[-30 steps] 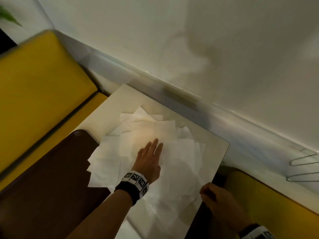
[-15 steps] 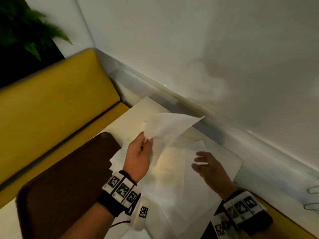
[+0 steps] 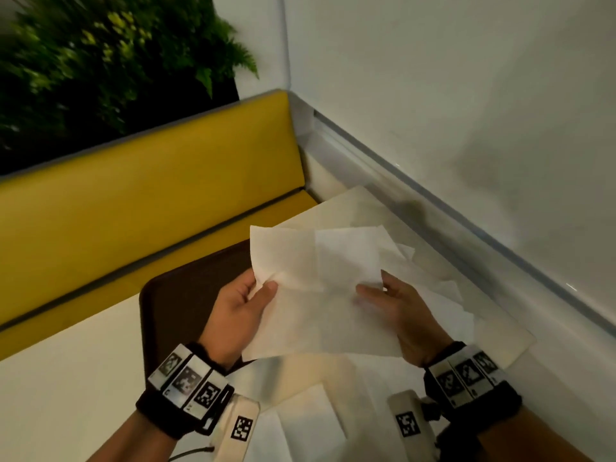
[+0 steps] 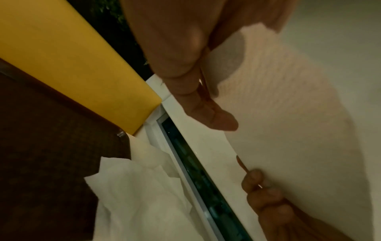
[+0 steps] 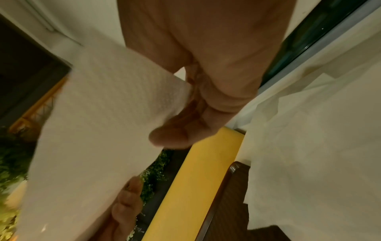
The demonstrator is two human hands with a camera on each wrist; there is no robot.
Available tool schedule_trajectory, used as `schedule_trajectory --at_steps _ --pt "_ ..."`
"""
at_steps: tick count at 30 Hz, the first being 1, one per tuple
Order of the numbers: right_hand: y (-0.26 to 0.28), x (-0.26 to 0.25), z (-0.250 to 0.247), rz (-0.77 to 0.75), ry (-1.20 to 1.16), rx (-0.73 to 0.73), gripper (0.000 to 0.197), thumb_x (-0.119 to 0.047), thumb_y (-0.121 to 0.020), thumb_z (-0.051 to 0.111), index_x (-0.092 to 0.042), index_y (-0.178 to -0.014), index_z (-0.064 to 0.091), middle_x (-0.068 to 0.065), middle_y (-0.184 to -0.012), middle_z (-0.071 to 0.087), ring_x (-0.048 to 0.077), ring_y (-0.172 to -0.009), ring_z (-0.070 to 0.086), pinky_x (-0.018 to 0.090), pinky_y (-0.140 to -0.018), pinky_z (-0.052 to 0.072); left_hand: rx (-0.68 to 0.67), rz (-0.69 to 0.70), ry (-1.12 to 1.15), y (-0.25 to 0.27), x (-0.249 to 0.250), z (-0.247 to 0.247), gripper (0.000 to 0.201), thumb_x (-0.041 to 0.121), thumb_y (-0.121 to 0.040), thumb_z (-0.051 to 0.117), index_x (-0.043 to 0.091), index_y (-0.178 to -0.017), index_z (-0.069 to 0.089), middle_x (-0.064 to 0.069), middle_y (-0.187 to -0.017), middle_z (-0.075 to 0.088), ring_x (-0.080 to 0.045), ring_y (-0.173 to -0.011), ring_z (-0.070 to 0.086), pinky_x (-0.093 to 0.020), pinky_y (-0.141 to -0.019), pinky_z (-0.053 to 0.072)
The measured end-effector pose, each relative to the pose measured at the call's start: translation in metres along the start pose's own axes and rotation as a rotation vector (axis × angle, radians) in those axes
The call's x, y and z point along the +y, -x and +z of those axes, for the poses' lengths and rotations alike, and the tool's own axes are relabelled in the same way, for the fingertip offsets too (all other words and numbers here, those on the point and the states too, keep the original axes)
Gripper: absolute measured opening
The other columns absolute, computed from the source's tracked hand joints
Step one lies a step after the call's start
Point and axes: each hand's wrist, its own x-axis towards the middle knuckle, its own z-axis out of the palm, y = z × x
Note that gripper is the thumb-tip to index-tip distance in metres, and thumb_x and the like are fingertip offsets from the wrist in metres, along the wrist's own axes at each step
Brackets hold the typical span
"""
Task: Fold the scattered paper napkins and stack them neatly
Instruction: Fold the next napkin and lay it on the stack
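I hold one white paper napkin [image 3: 316,295] spread in the air above the table, between both hands. My left hand [image 3: 263,288] pinches its left edge, thumb on top. My right hand [image 3: 370,288] pinches its right edge. In the left wrist view the napkin [image 4: 288,130] fills the right side under my left thumb [image 4: 214,117]. The right wrist view has the napkin [image 5: 103,130] at left, with my right thumb [image 5: 173,135] against it. Several loose napkins [image 3: 436,295] lie scattered underneath, and more napkins [image 3: 306,415] lie near my wrists.
The napkins lie on a cream board [image 3: 350,208] beside a dark brown panel [image 3: 180,305]. A yellow bench backrest [image 3: 150,195] runs along the left, with green plants [image 3: 100,61] behind it. A white wall with a ledge [image 3: 466,228] closes off the right side.
My left hand lifted a napkin off the pile. My right hand, open and apart half a second ago, now pinches its right edge, so it hangs spread between both hands.
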Motion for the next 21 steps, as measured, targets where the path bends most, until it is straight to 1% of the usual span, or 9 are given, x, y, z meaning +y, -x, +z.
schedule_trajectory --at_steps 2,5,8,11,12,15,18,19,21 --pt "0.004 0.003 0.005 0.01 0.009 0.035 0.015 -0.01 -0.09 0.06 -0.012 -0.101 0.07 0.021 -0.097 0.068 0.029 -0.083 0.063 0.041 -0.072 0.054 -0.007 -0.002 0.015 0.007 -0.003 -0.008 0.025 0.002 -0.093 0.054 0.014 -0.113 0.065 -0.007 -0.106 0.073 -0.03 -0.096 0.068 -0.041 -0.081 0.057" --pt "0.014 0.004 0.006 -0.035 0.002 0.041 0.018 -0.007 -0.091 0.057 -0.01 -0.102 0.072 0.018 -0.099 0.071 0.024 -0.082 0.066 0.036 -0.07 0.056 -0.034 -0.006 0.138 0.016 -0.005 -0.017 0.03 0.006 -0.085 0.062 0.007 -0.115 0.064 -0.016 -0.111 0.07 -0.034 -0.098 0.067 -0.052 -0.087 0.053" --pt "0.026 0.001 -0.002 -0.088 -0.099 0.006 0.021 0.0 -0.091 0.053 -0.006 -0.098 0.072 0.013 -0.087 0.072 0.026 -0.077 0.067 0.034 -0.064 0.059 -0.074 0.031 0.218 0.02 -0.001 -0.025 0.032 0.007 -0.079 0.061 0.005 -0.11 0.068 -0.018 -0.11 0.07 -0.033 -0.097 0.069 -0.044 -0.082 0.058" --pt "0.036 -0.001 -0.012 -0.14 -0.102 -0.054 0.03 0.003 -0.09 0.05 -0.011 -0.093 0.077 0.011 -0.091 0.073 0.023 -0.078 0.068 0.032 -0.063 0.058 -0.081 0.1 0.246 0.02 0.003 -0.032 0.018 0.011 -0.069 0.067 0.01 -0.084 0.077 -0.014 -0.091 0.075 -0.024 -0.079 0.073 -0.03 -0.066 0.06" --pt "0.038 -0.001 -0.016 -0.149 -0.09 -0.074 0.034 0.005 -0.09 0.049 -0.013 -0.089 0.078 0.01 -0.092 0.073 0.022 -0.08 0.069 0.033 -0.064 0.059 -0.082 0.129 0.213 0.02 0.004 -0.034 0.014 0.007 -0.071 0.066 0.011 -0.079 0.078 -0.012 -0.086 0.076 -0.021 -0.072 0.072 -0.027 -0.062 0.058" --pt "0.039 0.004 -0.024 -0.146 -0.063 -0.105 0.046 0.016 -0.087 0.045 -0.012 -0.071 0.078 0.007 -0.093 0.073 0.023 -0.087 0.068 0.041 -0.072 0.058 -0.105 0.165 0.016 0.017 0.005 -0.033 0.03 -0.01 -0.083 0.055 0.01 -0.074 0.076 -0.008 -0.081 0.075 -0.017 -0.071 0.069 -0.02 -0.062 0.054" --pt "0.036 0.011 -0.037 -0.146 0.056 -0.143 0.051 0.024 -0.082 0.039 -0.01 -0.076 0.077 0.009 -0.102 0.073 0.025 -0.098 0.066 0.038 -0.078 0.058 -0.098 0.097 0.009 0.017 0.011 -0.029 0.041 -0.017 -0.087 0.038 -0.001 -0.076 0.073 -0.005 -0.07 0.071 -0.011 -0.059 0.059 -0.013 -0.055 0.046" --pt "0.034 0.011 -0.041 -0.153 0.127 -0.163 0.054 0.025 -0.079 0.037 -0.011 -0.08 0.077 0.007 -0.105 0.073 0.024 -0.102 0.066 0.038 -0.081 0.058 -0.117 0.096 0.024 0.018 0.013 -0.027 0.041 -0.015 -0.089 0.036 -0.003 -0.076 0.073 -0.006 -0.065 0.068 -0.01 -0.053 0.053 -0.013 -0.051 0.042" --pt "0.029 0.003 -0.04 -0.186 0.313 -0.216 0.05 0.017 -0.081 0.04 -0.017 -0.096 0.074 0.002 -0.111 0.071 0.021 -0.107 0.065 0.041 -0.091 0.055 -0.155 0.162 -0.065 0.019 0.017 -0.021 0.031 0.003 -0.091 0.045 0.002 -0.08 0.074 -0.014 -0.067 0.064 -0.016 -0.054 0.047 -0.019 -0.052 0.038"
